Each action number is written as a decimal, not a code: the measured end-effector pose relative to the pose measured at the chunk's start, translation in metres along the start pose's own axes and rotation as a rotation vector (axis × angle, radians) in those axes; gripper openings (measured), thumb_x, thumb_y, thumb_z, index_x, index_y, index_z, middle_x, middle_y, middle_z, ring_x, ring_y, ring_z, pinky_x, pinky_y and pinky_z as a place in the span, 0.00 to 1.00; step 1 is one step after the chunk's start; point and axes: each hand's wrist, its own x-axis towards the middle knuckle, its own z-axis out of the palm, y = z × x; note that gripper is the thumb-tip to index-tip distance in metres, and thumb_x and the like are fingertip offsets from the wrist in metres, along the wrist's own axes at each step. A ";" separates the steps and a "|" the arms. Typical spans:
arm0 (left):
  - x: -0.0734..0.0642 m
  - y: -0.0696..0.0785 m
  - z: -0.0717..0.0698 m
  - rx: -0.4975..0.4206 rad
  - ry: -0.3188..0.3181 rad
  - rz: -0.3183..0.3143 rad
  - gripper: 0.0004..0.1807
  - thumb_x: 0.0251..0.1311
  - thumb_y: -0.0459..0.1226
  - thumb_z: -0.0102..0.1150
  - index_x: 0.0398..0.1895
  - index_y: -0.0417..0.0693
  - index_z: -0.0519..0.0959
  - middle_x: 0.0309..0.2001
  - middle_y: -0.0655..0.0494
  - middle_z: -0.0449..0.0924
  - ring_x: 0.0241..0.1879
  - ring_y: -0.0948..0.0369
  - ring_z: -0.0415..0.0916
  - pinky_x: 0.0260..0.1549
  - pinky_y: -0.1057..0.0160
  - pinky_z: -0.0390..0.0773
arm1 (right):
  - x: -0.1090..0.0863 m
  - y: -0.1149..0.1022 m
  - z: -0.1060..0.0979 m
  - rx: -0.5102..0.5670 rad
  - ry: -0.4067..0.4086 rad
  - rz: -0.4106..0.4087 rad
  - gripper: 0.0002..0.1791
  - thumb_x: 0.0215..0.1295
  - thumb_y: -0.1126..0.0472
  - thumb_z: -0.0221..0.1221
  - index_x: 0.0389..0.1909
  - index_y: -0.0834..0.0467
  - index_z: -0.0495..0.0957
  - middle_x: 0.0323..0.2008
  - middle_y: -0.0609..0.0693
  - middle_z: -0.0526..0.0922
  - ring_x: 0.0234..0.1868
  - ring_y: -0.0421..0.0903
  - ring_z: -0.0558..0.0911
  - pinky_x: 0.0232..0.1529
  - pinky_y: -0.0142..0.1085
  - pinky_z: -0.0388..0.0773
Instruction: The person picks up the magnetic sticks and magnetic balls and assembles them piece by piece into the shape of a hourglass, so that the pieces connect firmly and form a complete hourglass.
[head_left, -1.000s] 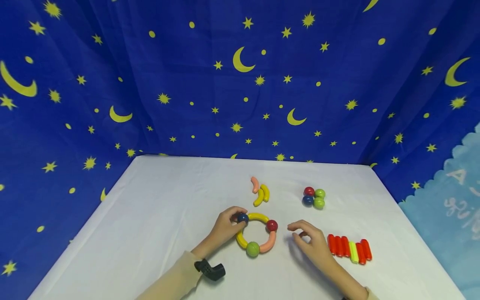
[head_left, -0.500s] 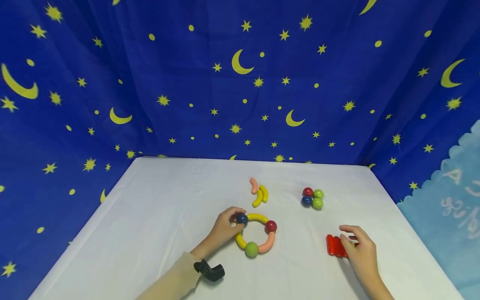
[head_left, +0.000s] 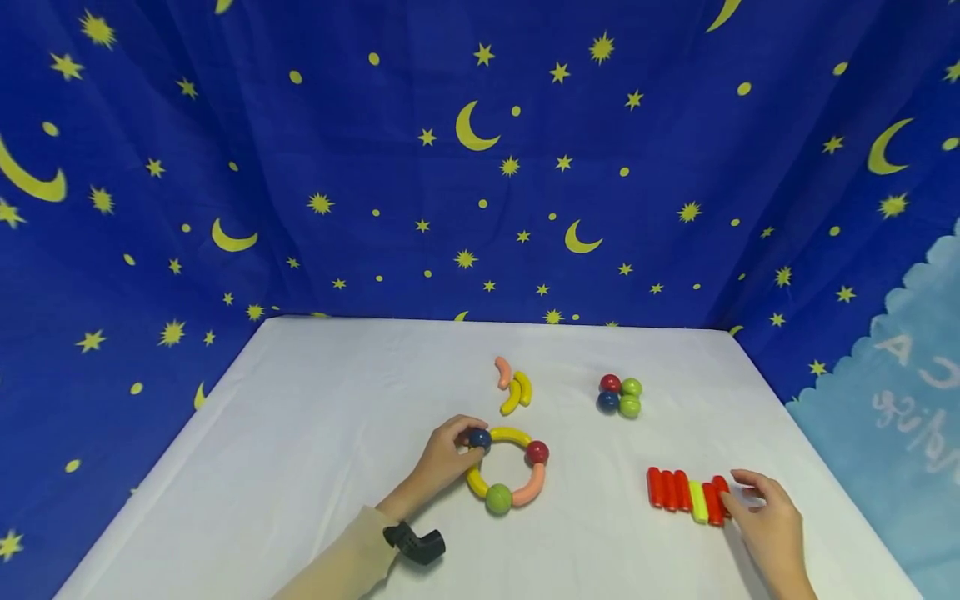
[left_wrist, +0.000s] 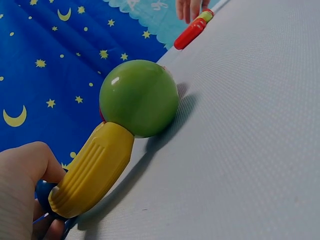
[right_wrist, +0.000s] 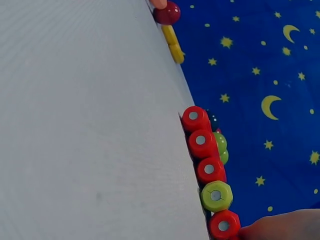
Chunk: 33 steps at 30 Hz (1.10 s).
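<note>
While the left hand [head_left: 442, 452] pinches the blue ball [head_left: 481, 439], one sideways brush from the right hand [head_left: 771, 518], grip unclear, could scatter the sticks [head_left: 682, 492]!

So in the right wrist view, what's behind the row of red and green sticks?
Behind the row of sticks, a dark blue ball and two green balls peek out, with the starry blue curtain beyond. The rest of those balls is covered.

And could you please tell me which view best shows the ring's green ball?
The left wrist view, where the green ball appears large and unobstructed. The head view shows it small but whole, beside a pink piece; the right wrist view doesn't show it.
</note>
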 end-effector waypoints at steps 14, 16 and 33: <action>0.000 -0.002 0.001 0.035 0.005 -0.003 0.17 0.49 0.30 0.64 0.45 0.44 0.80 0.45 0.52 0.80 0.44 0.59 0.76 0.43 0.69 0.77 | 0.005 0.005 0.001 0.018 -0.037 0.098 0.23 0.53 0.68 0.64 0.51 0.71 0.73 0.39 0.69 0.82 0.23 0.27 0.69 0.23 0.16 0.67; 0.001 -0.002 0.001 0.030 0.005 -0.008 0.17 0.49 0.30 0.64 0.45 0.44 0.80 0.45 0.52 0.80 0.44 0.59 0.76 0.43 0.70 0.77 | 0.006 0.004 0.000 0.034 -0.013 0.095 0.23 0.53 0.69 0.65 0.51 0.71 0.74 0.39 0.69 0.82 0.23 0.27 0.69 0.23 0.16 0.66; 0.000 -0.001 -0.001 0.030 -0.005 -0.018 0.17 0.50 0.32 0.63 0.46 0.46 0.80 0.46 0.54 0.80 0.45 0.60 0.75 0.44 0.70 0.76 | 0.006 -0.052 0.024 0.359 0.061 -0.008 0.20 0.56 0.68 0.65 0.50 0.63 0.77 0.33 0.36 0.80 0.29 0.21 0.75 0.32 0.14 0.73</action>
